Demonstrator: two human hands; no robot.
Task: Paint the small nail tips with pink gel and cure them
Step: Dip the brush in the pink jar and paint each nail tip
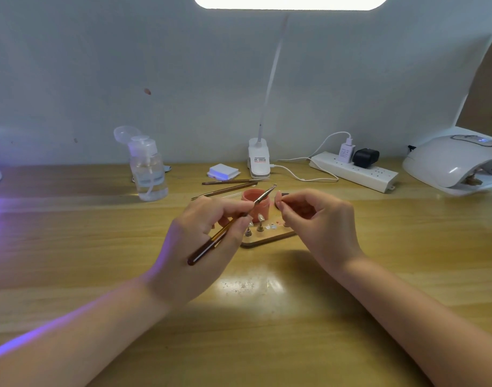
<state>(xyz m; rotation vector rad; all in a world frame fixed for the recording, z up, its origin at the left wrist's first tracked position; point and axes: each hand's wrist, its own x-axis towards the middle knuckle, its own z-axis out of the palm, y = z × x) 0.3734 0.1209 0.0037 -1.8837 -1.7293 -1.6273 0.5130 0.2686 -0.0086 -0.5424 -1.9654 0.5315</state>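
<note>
Amber, glossy and slim, the brush (228, 224) is pinched in the left hand (203, 241), bristles pointing to one o'clock over a round pink jar (256, 202). At three o'clock the right hand (320, 222) pinches a small pink nail tip (279, 199) above the wooden stand (270, 238).

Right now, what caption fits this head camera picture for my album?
Left hand holds a brush toward a pink nail tip pinched by the right hand, above the pink gel jar.
</note>
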